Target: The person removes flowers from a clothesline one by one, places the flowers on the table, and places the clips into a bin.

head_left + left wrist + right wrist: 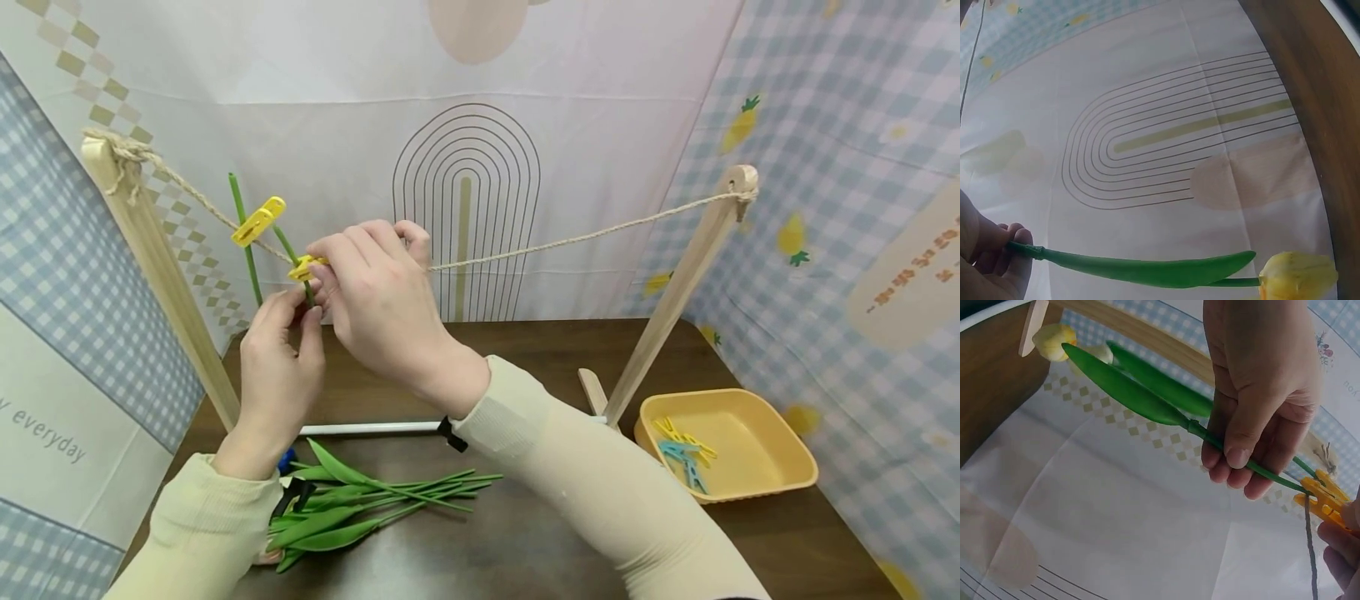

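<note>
My left hand point(277, 358) pinches the green stem of an artificial yellow tulip point(1297, 275), just below the rope point(577, 242). Its bloom hangs downward, and one long leaf point(1129, 390) runs beside it. Between the thumb and fingers of my right hand point(390, 308) is a yellow clothespin point(302, 268), its jaws at the stem and rope. To the left, another yellow clothespin point(258, 222) sits on the rope with a second green stem point(238, 196) in it. That flower's pale bloom shows partly behind the first in the right wrist view.
Wooden posts point(161, 283) carry the rope at both ends, with a white bar point(367, 429) low between them. More green-leaved stems point(352, 500) lie in a bunch on the dark table. At right stands a yellow basket point(765, 454) holding yellow and blue clothespins point(682, 454).
</note>
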### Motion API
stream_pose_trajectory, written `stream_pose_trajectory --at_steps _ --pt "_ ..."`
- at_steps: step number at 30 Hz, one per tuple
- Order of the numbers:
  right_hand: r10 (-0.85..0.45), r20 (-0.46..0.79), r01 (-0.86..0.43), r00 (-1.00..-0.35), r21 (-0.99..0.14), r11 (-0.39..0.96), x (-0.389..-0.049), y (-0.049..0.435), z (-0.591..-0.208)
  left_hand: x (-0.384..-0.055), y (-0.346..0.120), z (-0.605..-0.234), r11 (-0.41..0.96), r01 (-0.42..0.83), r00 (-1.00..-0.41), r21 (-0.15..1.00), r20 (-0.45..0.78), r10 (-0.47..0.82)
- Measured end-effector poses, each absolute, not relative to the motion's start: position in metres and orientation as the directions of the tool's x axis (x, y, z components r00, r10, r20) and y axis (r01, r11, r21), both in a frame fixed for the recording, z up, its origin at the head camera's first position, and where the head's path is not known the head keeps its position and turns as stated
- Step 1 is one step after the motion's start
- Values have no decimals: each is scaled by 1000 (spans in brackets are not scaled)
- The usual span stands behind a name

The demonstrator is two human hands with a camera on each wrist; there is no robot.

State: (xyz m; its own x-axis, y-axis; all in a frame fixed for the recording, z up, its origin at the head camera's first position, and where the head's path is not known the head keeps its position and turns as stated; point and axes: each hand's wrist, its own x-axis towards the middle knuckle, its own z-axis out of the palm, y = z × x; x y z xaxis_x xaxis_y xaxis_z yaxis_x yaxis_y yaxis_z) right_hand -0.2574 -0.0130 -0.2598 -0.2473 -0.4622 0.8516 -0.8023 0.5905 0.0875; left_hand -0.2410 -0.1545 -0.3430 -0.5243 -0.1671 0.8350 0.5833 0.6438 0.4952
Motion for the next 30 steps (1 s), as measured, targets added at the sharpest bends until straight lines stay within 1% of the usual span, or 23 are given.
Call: stream_pose_trajectory --at_steps 10,15,26,30 --pt "-407 895 -828 -182 83 554 -256 -4 -256 -240 -148 -354 637 611 -527 470 842 -116" --pt "-384 910 -841 -156 82 534 -257 1 -255 -238 -146 -362 630 605 -552 487 827 -110" --pt "-417 897 -833 -148 114 541 -251 10 -261 -232 -147 -376 625 587 -593 514 799 -101" --pt "-435 888 -825 -147 132 549 -249 15 -265 -229 -147 -378 623 592 -593 511 800 -92"
